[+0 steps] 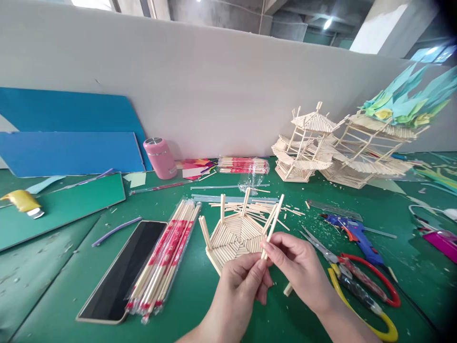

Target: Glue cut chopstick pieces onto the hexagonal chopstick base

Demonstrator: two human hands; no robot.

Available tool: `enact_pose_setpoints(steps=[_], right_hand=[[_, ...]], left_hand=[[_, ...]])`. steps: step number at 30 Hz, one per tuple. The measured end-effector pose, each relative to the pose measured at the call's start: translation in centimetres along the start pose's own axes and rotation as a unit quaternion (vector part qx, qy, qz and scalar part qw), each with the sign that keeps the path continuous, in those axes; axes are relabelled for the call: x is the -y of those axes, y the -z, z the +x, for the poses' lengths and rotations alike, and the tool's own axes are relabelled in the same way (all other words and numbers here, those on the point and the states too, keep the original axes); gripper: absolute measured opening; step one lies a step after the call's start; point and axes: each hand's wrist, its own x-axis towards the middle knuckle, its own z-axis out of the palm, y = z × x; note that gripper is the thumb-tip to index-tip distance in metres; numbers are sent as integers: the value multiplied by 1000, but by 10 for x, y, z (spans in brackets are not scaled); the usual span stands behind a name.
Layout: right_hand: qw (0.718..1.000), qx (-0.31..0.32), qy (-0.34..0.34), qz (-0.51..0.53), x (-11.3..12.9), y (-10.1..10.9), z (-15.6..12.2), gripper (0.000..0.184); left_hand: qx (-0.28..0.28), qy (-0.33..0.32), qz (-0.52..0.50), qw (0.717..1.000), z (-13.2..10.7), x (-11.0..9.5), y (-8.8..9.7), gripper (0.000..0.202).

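A hexagonal base of wooden sticks [237, 237] with short upright posts at its corners rests on the green table in front of me. My right hand [302, 267] pinches a pale wooden stick [275, 216] between thumb and forefinger at the base's near right side; the stick leans to the right. Around its lower end, my left hand [241, 288] is closed, thumb against fingers; the exact contact with the base is hidden by my fingers. One more stick end [287, 288] shows below my right hand.
Left of the base lie bagged chopsticks [171, 252] and a phone [121, 271]. To the right are scissors [321, 247], red-handled pliers [371, 276] and a blue glue gun [357, 236]. Behind stand stick pavilions [307, 143], a pink flask [160, 159] and loose sticks [250, 209].
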Motion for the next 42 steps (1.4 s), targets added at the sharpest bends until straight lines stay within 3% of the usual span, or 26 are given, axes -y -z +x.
enact_pose_setpoints(steps=[9, 14, 22, 32, 35, 37, 39, 42], right_hand=[[1000, 0, 10, 23, -9, 3, 1, 18], [996, 24, 10, 88, -9, -1, -1, 17], [995, -18, 5, 93, -10, -11, -8, 18], [994, -73, 53, -62, -13, -12, -10, 24], [982, -90, 67, -149, -11, 5, -18, 19], [959, -158, 54, -230, -17, 31, -31, 22], [919, -250, 14, -305, -35, 65, -49, 29], [868, -282, -65, -403, -76, 116, -80, 38]], left_hand=[[-13, 1, 8, 1000, 2, 4, 0, 37], [-18, 15, -20, 1000, 2, 0, -2, 29], [-17, 16, -12, 1000, 4, -4, -1, 30], [-16, 8, -27, 999, 1, -4, 0, 27], [-17, 27, -29, 999, 2, -1, 1, 28], [-12, 48, -29, 998, 2, 3, 0, 29], [5, 65, -27, 997, 3, 7, -1, 31], [31, 93, -30, 995, 2, 13, -3, 32]])
